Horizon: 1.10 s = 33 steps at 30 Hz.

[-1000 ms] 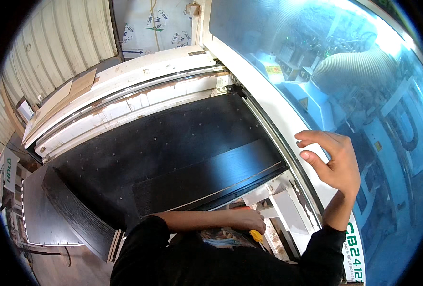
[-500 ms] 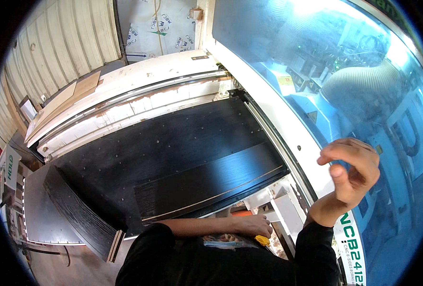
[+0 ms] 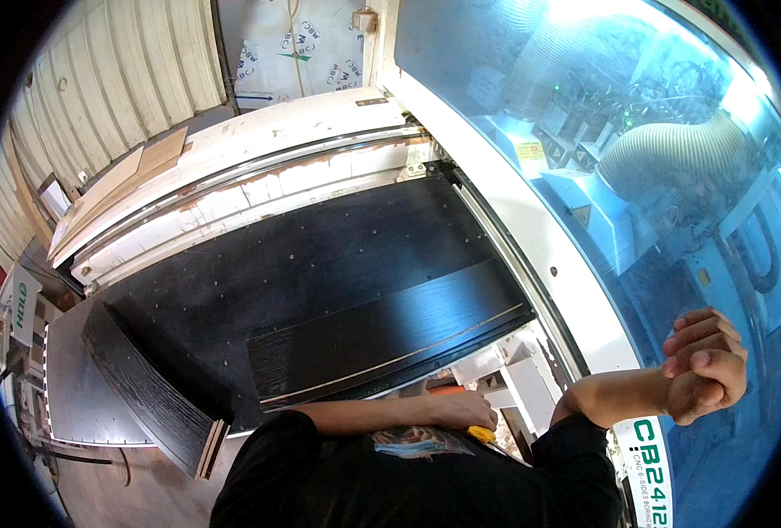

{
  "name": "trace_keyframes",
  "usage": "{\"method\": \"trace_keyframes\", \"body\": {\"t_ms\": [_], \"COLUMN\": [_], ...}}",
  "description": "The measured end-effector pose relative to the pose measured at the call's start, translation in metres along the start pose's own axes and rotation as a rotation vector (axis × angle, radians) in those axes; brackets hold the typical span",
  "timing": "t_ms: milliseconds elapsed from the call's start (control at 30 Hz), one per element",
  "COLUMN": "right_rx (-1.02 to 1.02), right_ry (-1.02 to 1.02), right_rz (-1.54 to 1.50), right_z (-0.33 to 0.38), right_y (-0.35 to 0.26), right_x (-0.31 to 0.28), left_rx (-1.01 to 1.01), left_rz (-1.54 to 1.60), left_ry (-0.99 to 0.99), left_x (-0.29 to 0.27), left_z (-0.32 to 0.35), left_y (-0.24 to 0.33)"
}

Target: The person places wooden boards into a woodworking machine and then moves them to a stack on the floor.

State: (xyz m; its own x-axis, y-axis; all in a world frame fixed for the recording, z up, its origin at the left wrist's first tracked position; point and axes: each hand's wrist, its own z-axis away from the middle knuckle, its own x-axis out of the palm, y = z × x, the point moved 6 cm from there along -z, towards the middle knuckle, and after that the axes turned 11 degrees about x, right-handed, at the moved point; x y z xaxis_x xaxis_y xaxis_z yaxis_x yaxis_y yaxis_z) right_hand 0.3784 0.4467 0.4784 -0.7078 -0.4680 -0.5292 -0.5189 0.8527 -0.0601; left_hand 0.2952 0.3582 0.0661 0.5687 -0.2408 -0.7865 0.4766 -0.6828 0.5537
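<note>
Head view, left hand (image 3: 461,409): it is reaching across the body, with its fingers curling down over an orange tool (image 3: 446,390) at the near edge of the black panel (image 3: 390,339); whether they are actually gripping it cannot be told.
Head view, yellow piece (image 3: 481,433): it is poking out just below the left hand's fingertips, touching or nearly touching them.
Head view, right hand (image 3: 703,365): it is hanging in the air with its fingers curled into a loose fist, holding nothing, in front of the blue-tinted machine window (image 3: 637,141).
Head view, black panel: it is lying flat on the dark perforated machine bed (image 3: 302,255), just beyond the left hand's knuckles.
Head view, curved black board (image 3: 144,396): it is resting on edge at the bed's near left corner, well apart from both hands.
Head view, white machine frame (image 3: 531,255): it is running between the two hands.
</note>
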Motion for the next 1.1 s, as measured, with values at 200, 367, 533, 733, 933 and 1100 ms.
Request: {"method": "trace_keyframes", "body": {"t_ms": [200,367,533,733,933,1100], "right_rx": [0.005,-0.030,-0.001,-0.004,-0.008,-0.036], "right_ry": [-0.015,0.024,-0.018,-0.060,-0.069,-0.103], "right_rz": [0.035,0.024,0.025,0.001,-0.022,-0.022], "right_z": [0.004,0.009,0.010,0.005,0.003,-0.002], "right_y": [-0.003,-0.005,-0.007,-0.009,0.001,0.007], "right_x": [-0.001,-0.001,-0.005,0.000,0.009,0.009], "left_rx": [0.027,0.024,0.109,0.182,0.098,0.039], "left_rz": [-0.065,-0.071,-0.082,-0.171,-0.164,-0.087], "left_ry": [0.158,0.190,0.137,0.130,0.048,-0.004], "left_x": [-0.014,-0.017,-0.027,-0.025,-0.019,-0.008], "left_z": [0.006,0.010,0.009,0.007,0.016,0.029], "left_y": [0.002,-0.001,0.012,0.012,0.000,-0.019]}}
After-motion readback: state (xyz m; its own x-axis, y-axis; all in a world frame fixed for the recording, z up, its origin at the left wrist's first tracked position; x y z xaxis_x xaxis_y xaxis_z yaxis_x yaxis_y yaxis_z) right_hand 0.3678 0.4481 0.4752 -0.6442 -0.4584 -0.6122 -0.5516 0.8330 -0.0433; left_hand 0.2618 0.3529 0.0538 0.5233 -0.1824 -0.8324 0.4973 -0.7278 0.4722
